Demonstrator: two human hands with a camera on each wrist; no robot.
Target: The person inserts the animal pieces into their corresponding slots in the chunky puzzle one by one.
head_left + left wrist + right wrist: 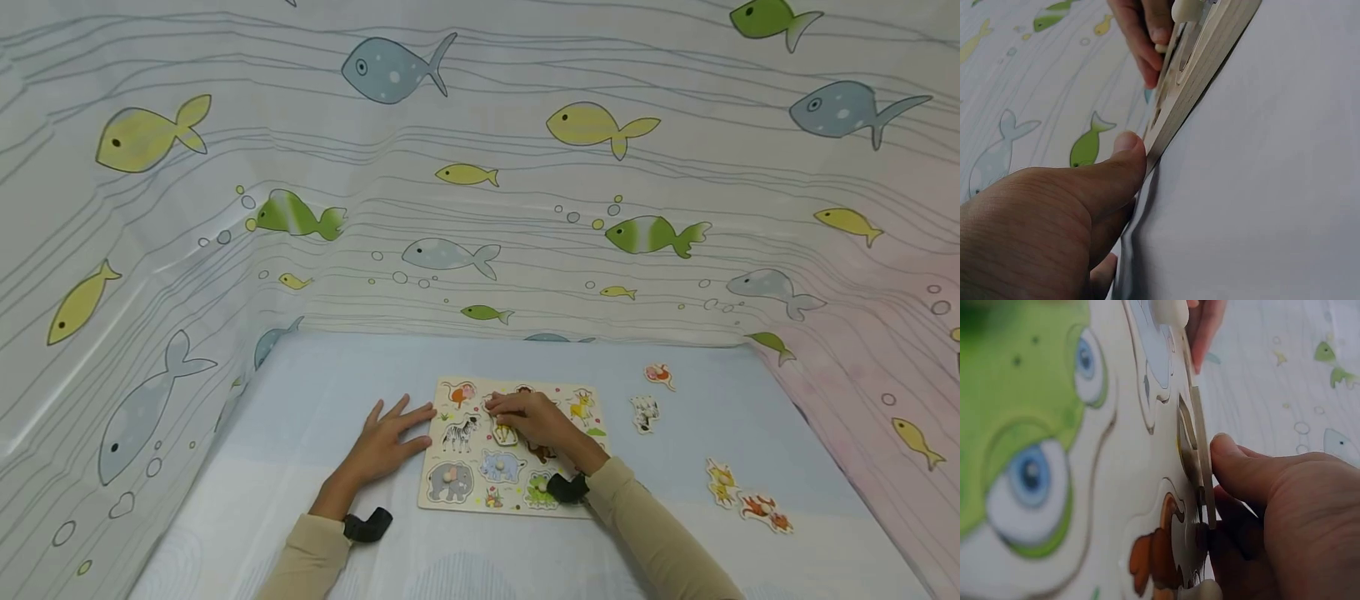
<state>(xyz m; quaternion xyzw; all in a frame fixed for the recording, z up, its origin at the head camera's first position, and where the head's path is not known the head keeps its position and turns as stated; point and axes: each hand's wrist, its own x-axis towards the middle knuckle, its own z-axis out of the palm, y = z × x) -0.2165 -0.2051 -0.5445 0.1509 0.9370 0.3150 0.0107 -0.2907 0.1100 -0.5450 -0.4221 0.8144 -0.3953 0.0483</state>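
My left hand [382, 443] lies with spread fingers at the left side of a wooden peg puzzle board [424, 493]. In the left wrist view its thumb [1125, 150] touches the board's edge. My right hand [534, 418] is over the board's upper middle and pinches a thin wooden puzzle piece [506, 434]. Seen edge-on in the right wrist view, that piece [1204, 456] stands tilted at the board's surface; its picture is mostly hidden. An elephant piece [450, 483], a blue rhino piece [501, 468] and a green frog piece [537, 492] sit in the board, partly below my right wrist.
Several loose pieces lie right of the board: a pinkish one [658, 374], a black-and-white one [644, 413], a yellow one [722, 483] and an orange-red one [765, 512]. A fish-patterned sheet [525, 283] rises behind and beside the table surface [337, 375].
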